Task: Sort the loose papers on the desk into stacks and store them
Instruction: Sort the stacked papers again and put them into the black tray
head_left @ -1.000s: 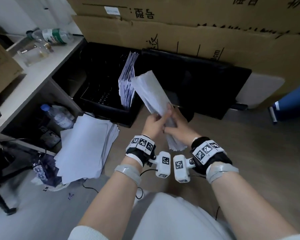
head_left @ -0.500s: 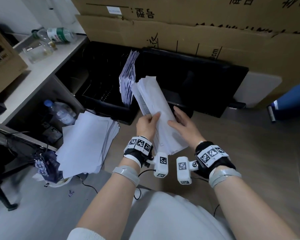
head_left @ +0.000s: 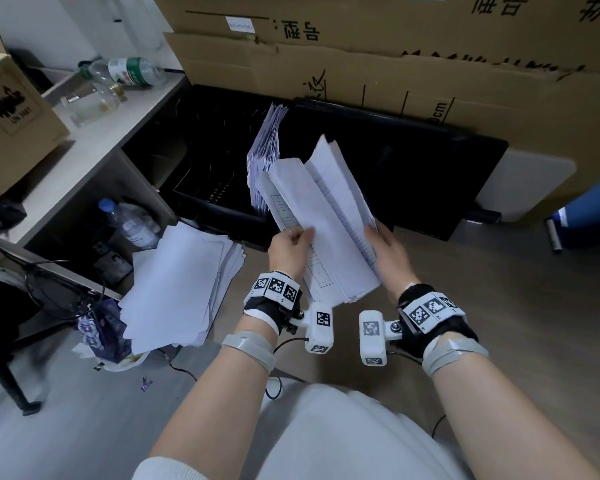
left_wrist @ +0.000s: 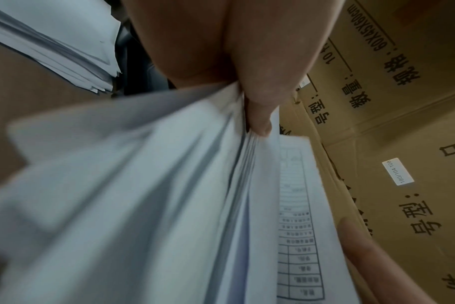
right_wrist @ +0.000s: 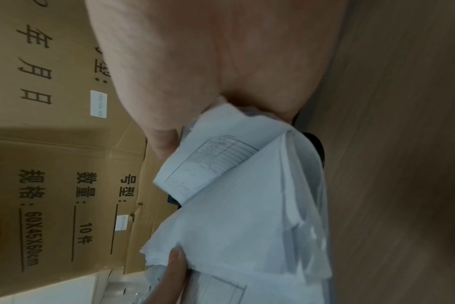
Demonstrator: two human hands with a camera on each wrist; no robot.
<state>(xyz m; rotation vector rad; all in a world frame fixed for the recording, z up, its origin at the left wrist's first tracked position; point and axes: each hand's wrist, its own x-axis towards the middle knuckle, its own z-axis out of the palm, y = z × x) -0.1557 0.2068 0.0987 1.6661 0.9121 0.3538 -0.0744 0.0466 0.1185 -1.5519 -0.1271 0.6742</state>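
I hold a thick bundle of white papers (head_left: 326,223) in the air above the wooden desk, tilted up toward the black tray. My left hand (head_left: 290,244) grips its left edge, thumb on top of a sheet with a printed table (left_wrist: 295,236). My right hand (head_left: 387,251) holds the right edge, thumb over the sheets (right_wrist: 247,205). The bundle fans apart into two halves at its far end. A second sheaf of papers (head_left: 265,161) stands upright in the black file tray (head_left: 201,199). A loose pile of white sheets (head_left: 181,285) lies on the desk's left corner.
Large cardboard boxes (head_left: 395,64) wall off the back. A black monitor (head_left: 413,174) lies flat against them. A white shelf (head_left: 84,157) at left carries bottles and a small carton; a water bottle (head_left: 132,223) sits under it. A blue object (head_left: 593,206) is at far right.
The hands have slid apart to opposite edges of the bundle, and its far end has fanned out into two halves. The bundle sits flatter and wider than before.
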